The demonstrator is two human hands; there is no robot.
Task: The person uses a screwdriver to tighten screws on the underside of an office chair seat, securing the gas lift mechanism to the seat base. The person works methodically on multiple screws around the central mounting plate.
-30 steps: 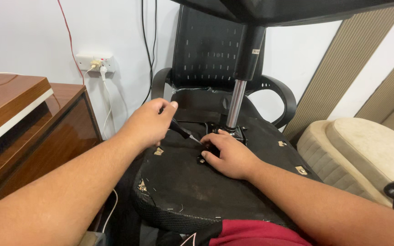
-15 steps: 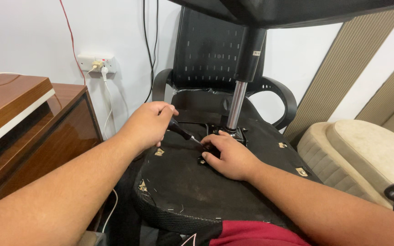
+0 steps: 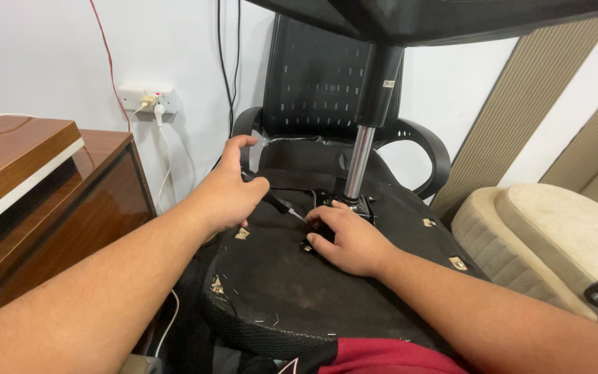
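Left hand (image 3: 233, 194) clamps a screwdriver (image 3: 286, 208), its tip hidden under the right hand (image 3: 347, 239), whose fingers press loosely curled on the upturned chair seat (image 3: 278, 291).

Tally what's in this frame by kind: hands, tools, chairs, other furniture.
Hands: 2, left hand and right hand
Tools: 1, screwdriver in the left hand's grip
Chairs: 2, upturned seat and black office chair
Other furniture: 2, wooden cabinet and beige sofa
Total: 7
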